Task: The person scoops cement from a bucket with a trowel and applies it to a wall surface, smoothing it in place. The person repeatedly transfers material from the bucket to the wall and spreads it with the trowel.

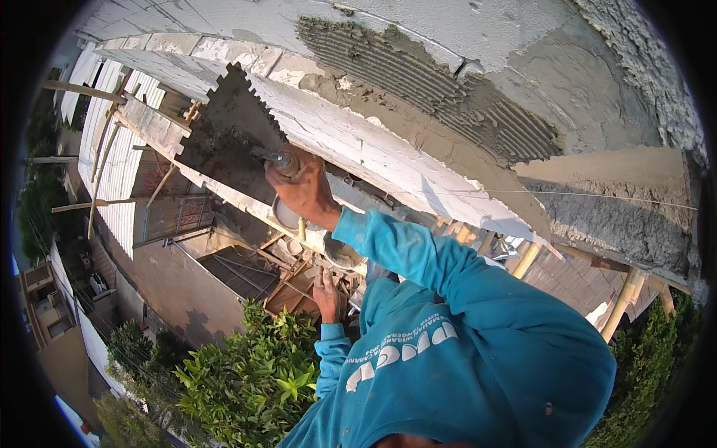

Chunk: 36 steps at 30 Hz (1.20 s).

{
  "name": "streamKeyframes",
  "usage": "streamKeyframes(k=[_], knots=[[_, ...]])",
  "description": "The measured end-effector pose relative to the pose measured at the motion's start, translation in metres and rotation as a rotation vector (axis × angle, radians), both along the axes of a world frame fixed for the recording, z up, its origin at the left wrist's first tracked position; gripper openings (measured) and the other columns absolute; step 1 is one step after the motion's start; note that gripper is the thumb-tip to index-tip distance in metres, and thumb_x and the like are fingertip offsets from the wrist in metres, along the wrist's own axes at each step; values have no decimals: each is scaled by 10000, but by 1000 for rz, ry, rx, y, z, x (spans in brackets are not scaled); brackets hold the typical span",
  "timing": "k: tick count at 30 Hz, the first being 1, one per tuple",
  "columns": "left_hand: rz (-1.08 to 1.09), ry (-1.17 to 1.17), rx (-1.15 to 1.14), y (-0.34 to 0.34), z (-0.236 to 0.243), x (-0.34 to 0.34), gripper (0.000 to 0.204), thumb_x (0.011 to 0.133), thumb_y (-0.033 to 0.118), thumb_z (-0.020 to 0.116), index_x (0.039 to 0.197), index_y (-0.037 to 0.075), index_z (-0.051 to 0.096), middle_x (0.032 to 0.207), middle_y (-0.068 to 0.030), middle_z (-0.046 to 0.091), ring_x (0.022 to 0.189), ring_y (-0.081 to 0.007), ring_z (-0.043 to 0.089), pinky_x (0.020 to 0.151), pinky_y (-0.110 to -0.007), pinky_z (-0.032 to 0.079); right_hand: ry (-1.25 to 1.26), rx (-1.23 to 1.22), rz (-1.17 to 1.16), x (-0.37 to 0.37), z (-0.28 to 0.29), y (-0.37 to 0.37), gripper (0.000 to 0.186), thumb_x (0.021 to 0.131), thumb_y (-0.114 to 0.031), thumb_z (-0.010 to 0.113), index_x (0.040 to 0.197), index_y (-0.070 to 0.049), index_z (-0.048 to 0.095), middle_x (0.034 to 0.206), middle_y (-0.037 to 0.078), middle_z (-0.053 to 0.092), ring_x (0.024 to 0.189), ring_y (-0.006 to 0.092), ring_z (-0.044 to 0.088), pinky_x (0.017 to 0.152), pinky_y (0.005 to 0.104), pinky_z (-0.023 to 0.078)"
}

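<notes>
My right hand (302, 190) is closed around the handle of a notched trowel (235, 112). The trowel's broad, toothed blade is smeared with grey mortar and stands close to the light block wall (381, 153). On the upper part of the wall, combed mortar (396, 75) shows parallel ridges. Lower and nearer my body, my left hand (326, 295) is empty, with its fingers loosely extended. Just beyond that hand are a round bucket (343, 252) and another bucket (286, 215), partly covered by my right wrist.
A wooden plank (213, 187) and bamboo poles (104, 160) form scaffolding at the left. More bamboo (624, 302) stands at the right. A mortar-covered ledge (612, 201) juts from the wall. Far below are debris, roofs and a leafy tree (246, 373). A thin string crosses near the wall.
</notes>
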<state>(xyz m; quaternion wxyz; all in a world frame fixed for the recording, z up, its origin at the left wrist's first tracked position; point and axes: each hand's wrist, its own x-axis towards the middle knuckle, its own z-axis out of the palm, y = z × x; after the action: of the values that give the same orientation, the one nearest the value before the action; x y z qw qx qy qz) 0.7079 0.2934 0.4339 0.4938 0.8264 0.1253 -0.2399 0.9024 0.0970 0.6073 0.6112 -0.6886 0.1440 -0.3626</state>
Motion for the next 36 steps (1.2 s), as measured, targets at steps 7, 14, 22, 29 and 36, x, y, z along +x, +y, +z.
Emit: streamKeyframes(k=[7, 14, 22, 29, 36], knots=[[-126, -34, -85, -10, -39, 32, 629, 999, 417, 560, 1362, -95, 524, 1304, -247, 615, 1192, -298, 596, 1014, -377, 451, 668, -91, 55, -190, -19, -80, 251, 808, -258, 714, 872, -22, 654, 759, 198, 680, 720, 405, 667, 646, 458, 526], [-395, -172, -51, -81, -2, 77, 597, 986, 413, 574, 1325, -78, 561, 1298, -267, 611, 1224, -346, 583, 1039, -391, 442, 885, -338, 175, -272, 21, -139, 489, 843, -192, 686, 1264, -36, 493, 981, 245, 673, 899, 470, 642, 797, 532, 509], [-402, -149, -184, -122, -15, 76, 607, 967, 452, 579, 1309, -50, 579, 1307, -267, 596, 1120, -396, 638, 978, -416, 492, 700, -693, 286, -161, 54, -170, 435, 900, -145, 647, 1297, -25, 516, 1034, 255, 645, 952, 461, 626, 825, 521, 504], [-295, -184, -134, -86, -26, 65, 564, 965, 414, 585, 1295, -45, 593, 1295, -266, 607, 1189, -386, 600, 1028, -412, 457, 541, -908, 292, -32, 24, -189, 346, 904, -200, 667, 1193, -13, 631, 915, 237, 676, 868, 439, 657, 750, 501, 530], [-269, -150, 9, -52, -53, 62, 535, 958, 391, 591, 1275, -39, 611, 1293, -253, 613, 1202, -389, 589, 1041, -421, 439, 674, -904, 425, -31, 30, -215, 390, 900, -210, 680, 1246, -37, 632, 954, 254, 693, 868, 435, 666, 801, 507, 523]])
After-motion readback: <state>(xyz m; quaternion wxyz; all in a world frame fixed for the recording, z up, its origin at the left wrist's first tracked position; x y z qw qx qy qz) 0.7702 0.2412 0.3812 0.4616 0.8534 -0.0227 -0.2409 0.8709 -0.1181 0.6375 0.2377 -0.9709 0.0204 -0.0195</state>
